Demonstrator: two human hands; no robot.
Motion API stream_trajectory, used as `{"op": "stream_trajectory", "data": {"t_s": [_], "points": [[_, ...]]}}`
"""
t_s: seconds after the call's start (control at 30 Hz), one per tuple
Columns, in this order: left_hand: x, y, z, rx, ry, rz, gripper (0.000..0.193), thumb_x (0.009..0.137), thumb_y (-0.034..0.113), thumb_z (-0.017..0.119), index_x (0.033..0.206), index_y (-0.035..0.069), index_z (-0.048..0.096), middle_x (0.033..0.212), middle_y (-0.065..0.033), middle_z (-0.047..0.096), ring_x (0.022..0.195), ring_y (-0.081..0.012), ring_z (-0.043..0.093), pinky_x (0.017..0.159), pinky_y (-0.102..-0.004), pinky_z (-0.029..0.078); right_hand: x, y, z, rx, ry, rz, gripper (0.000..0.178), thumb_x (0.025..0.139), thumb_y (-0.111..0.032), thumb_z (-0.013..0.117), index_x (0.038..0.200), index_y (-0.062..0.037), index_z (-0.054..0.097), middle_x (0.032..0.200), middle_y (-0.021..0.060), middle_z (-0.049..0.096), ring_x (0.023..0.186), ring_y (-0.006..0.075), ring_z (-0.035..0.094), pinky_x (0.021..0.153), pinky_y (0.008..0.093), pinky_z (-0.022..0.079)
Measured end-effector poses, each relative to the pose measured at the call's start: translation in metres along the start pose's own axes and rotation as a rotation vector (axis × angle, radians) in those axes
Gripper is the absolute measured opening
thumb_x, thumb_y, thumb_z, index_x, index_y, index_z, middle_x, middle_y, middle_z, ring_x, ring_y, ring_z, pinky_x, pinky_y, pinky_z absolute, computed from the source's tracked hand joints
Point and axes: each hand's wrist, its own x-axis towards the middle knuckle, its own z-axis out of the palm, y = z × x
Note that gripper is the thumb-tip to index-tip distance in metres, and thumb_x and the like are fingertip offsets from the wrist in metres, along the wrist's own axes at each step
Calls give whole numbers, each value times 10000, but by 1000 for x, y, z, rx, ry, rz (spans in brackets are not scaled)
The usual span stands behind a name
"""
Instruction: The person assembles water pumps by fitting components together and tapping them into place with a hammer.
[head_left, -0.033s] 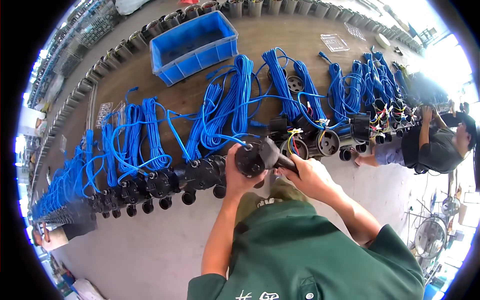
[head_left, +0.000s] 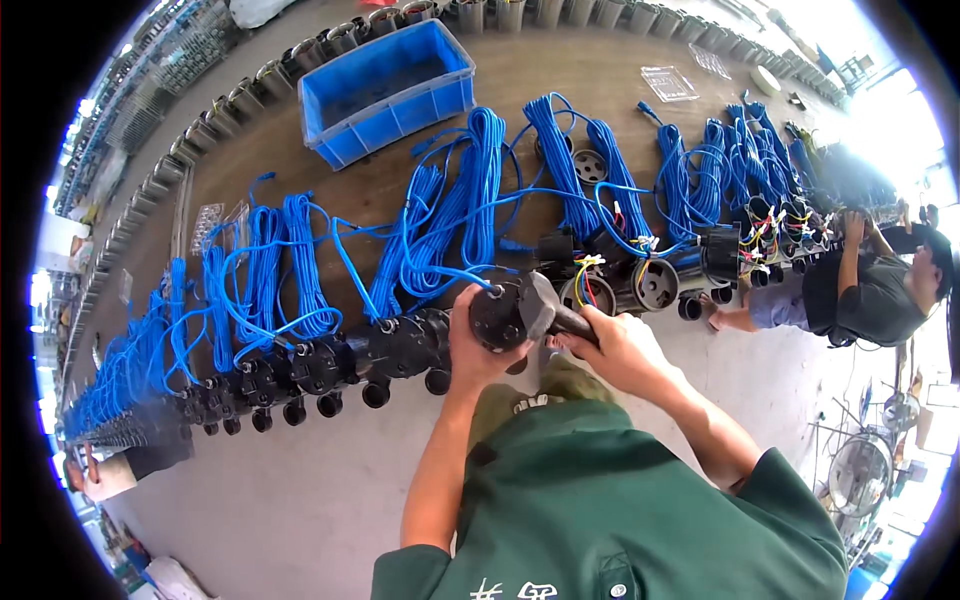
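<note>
the left hand (head_left: 468,340) is wrapped around a round black pump body (head_left: 497,316), fingers curled over its near side and holding it at the near edge of the long brown workbench (head_left: 560,75). the right hand (head_left: 612,345) is closed on the dark handle of a hand tool (head_left: 548,310), whose grey head is pressed against the right side of the pump body. a blue cable (head_left: 440,272) runs out of the top of the pump body and back onto the workbench.

just left of the pump body a row of finished black pumps (head_left: 300,368) lines the near edge of the workbench, each with a coiled blue cable bundle (head_left: 290,265) laid out behind it. just right of the pump body stand open pump housings (head_left: 655,283) with coloured wires showing. further right along the workbench edge another person (head_left: 870,290) in a dark shirt leans over more blue coils.

beyond the pump body, toward the far side of the workbench, sits a blue plastic bin (head_left: 385,90), and behind it a line of grey cylinders (head_left: 330,40) follows the far edge
</note>
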Motion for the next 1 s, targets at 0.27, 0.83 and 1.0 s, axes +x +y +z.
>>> {"op": "stream_trajectory", "data": {"t_s": [0.27, 0.83, 1.0], "points": [[-67, 1, -2, 128, 53, -219, 959, 744, 123, 893, 1522, -1, 345, 1449, -192, 497, 1289, -290, 549, 972, -356, 493, -36, 18, -12, 582, -37, 34, 313, 985, -298, 691, 932, 8, 655, 606, 67, 555, 572, 125, 465, 545, 358, 405], [-119, -127, 75, -748, 264, -710, 494, 746, 137, 883, 1191, 27, 700, 1170, -74, 701, 1058, -225, 641, 991, -393, 496, -69, 51, 61, 444, -63, 365, 300, 925, -213, 732, 797, 27, 607, 586, 149, 559, 510, 245, 494, 522, 379, 421], [-116, -118, 73, -882, 235, -689, 470, 772, 205, 859, 1188, 46, 709, 1191, -81, 702, 1061, -258, 649, 991, -415, 499, -78, 70, 81, 178, 258, -94, 216, 652, -59, 747, 835, -28, 637, 655, 128, 591, 564, 347, 595, 519, 402, 486]]}}
